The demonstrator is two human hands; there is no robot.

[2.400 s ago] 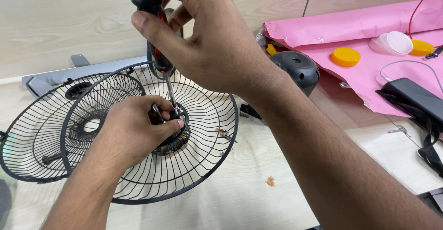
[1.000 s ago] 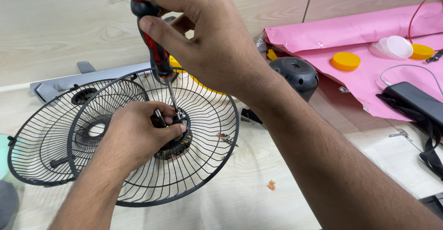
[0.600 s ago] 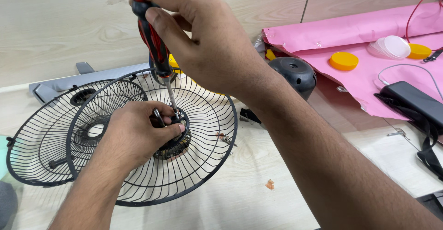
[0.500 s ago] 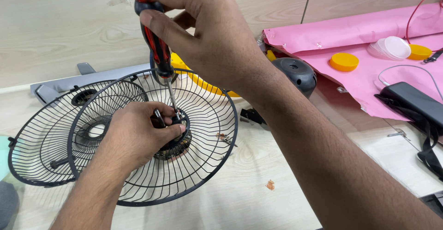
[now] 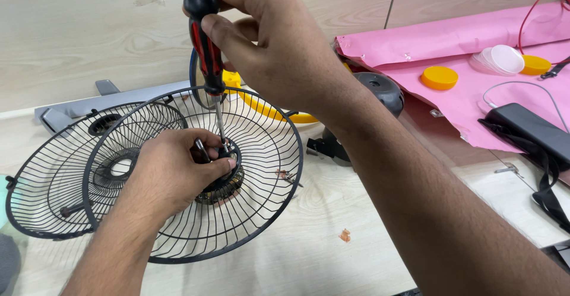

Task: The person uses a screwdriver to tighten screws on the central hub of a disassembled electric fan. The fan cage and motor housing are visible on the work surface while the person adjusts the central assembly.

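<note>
My right hand (image 5: 279,46) grips a red-and-black screwdriver (image 5: 205,52) held upright, its thin shaft going down into the hub of a black wire fan guard (image 5: 261,183). My left hand (image 5: 172,174) rests inside that guard, fingers wrapped around the small motor (image 5: 225,183) at its centre, right beside the screwdriver tip. A second black wire guard (image 5: 53,183) lies partly under the first one on the left. Both guards rest on a light wooden table (image 5: 332,260).
A pink sheet (image 5: 469,35) lies at the back right with yellow round lids (image 5: 439,77) and a clear lid (image 5: 502,58) on it. A black power adapter (image 5: 528,133) with cables sits at right. A black domed fan housing (image 5: 380,91), a yellow part and a grey bracket (image 5: 107,100) lie behind the guards.
The screwdriver handle and my right hand have shifted slightly as the fingers turn on the handle. My left hand stays on the motor. The guards have barely moved.
</note>
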